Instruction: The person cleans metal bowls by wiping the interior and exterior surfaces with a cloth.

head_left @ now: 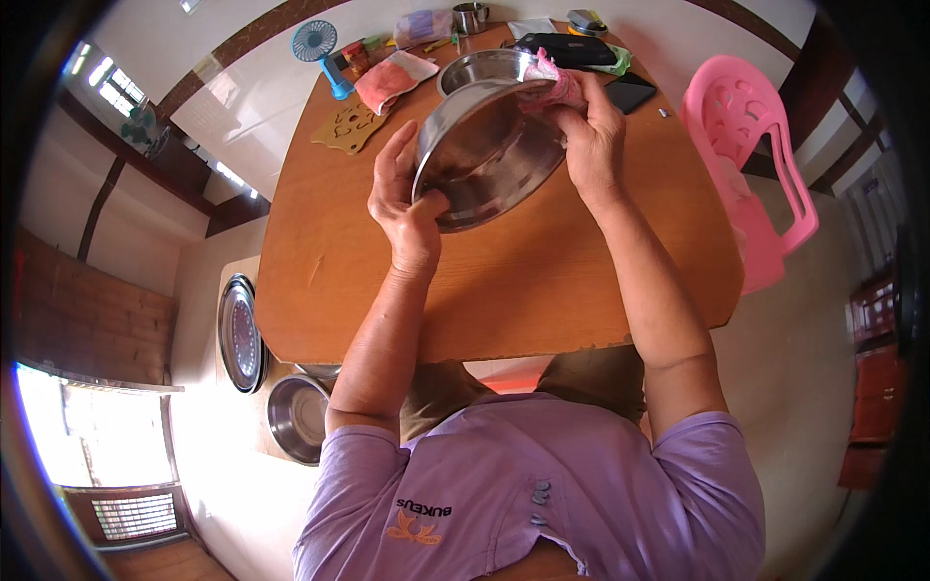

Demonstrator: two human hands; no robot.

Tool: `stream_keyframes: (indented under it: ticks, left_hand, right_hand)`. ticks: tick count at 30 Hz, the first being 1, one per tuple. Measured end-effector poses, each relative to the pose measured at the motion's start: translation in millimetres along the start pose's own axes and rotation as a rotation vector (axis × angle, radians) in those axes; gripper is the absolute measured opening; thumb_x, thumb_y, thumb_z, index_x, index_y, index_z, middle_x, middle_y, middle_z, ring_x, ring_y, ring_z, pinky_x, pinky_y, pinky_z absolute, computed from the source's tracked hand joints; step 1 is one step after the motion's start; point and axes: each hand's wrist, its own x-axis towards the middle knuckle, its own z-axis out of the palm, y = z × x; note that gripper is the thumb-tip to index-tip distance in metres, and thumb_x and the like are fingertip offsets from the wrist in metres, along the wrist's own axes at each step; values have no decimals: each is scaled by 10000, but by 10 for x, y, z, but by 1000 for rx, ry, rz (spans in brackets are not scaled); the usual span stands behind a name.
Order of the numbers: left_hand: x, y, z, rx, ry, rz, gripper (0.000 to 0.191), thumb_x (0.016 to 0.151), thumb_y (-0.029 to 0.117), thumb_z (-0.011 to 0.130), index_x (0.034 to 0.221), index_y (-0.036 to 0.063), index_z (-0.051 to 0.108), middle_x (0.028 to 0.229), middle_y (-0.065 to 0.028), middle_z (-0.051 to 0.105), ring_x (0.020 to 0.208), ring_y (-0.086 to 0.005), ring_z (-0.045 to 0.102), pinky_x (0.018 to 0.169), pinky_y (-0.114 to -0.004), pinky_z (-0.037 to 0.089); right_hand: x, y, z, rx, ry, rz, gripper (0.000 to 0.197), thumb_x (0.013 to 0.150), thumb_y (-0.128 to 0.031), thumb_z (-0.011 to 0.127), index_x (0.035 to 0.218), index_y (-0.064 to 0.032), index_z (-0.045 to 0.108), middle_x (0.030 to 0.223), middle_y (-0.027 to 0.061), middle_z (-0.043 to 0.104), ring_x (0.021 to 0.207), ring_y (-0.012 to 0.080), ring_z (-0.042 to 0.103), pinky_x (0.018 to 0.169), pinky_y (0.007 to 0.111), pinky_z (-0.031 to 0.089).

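A shiny stainless steel basin (pixel 494 171) is held tilted above the wooden table, its inside facing me. My left hand (pixel 407 196) grips its left rim, thumb inside and fingers behind. At the upper right rim, my right hand (pixel 596 131) presses a pink and white cloth (pixel 550 87) against the metal. Part of the cloth is hidden under the fingers. Just behind the raised basin, a second steel basin (pixel 479 64) rests on the table, partly covered from view.
Along the far side of the table (pixel 523 290) lie a blue fan (pixel 316 43), a folded red-and-white towel (pixel 392 78), a yellowish trivet (pixel 349 127), jars, a steel mug (pixel 471 16) and a black case (pixel 570 49). A pink plastic chair (pixel 748 123) stands right; steel trays (pixel 241 334) and a pot (pixel 298 419) sit lower left.
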Motion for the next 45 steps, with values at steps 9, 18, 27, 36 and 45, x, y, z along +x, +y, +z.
stream_keyframes:
  ticks: [9, 18, 27, 36, 45]
  left_hand:
    - [130, -169, -127, -118, 144, -76, 744, 530, -2, 516, 1270, -59, 582, 1152, -123, 678, 1061, -224, 632, 950, -287, 490]
    - [245, -237, -305, -407, 359, -319, 538, 656, -69, 443, 1172, -9, 584, 1080, -91, 599, 1006, -238, 574, 867, -325, 489]
    - [210, -265, -298, -493, 413, -455, 404, 691, -41, 471, 1083, 14, 552, 1059, -100, 561, 988, -259, 551, 876, -384, 476]
    - [209, -291, -280, -489, 443, -475, 364, 688, -54, 477, 1036, 8, 562, 1029, -91, 564, 953, -259, 550, 862, -384, 480]
    - [170, -245, -159, -353, 391, -262, 434, 637, -100, 468, 1042, -24, 607, 949, -68, 606, 874, -204, 566, 761, -282, 482]
  right_hand:
    - [6, 290, -13, -75, -108, 176, 272, 871, -78, 653, 1139, -31, 658, 1025, 54, 732, 935, 125, 655, 884, 281, 496]
    - [-84, 324, 54, -440, -288, 222, 434, 867, -478, 705, 950, -53, 663, 861, 124, 683, 783, 289, 664, 704, 411, 503]
    - [-130, 308, 80, -258, -35, 21, 316, 908, -353, 692, 933, -39, 667, 828, 103, 652, 708, 272, 623, 652, 375, 473]
    - [-94, 257, 18, -275, 18, -63, 265, 938, -251, 684, 923, 2, 610, 856, 65, 619, 729, 150, 517, 701, 287, 450]
    - [-229, 7, 207, -798, -87, -675, 116, 763, -132, 641, 839, -75, 575, 851, 85, 560, 817, 299, 583, 712, 427, 437]
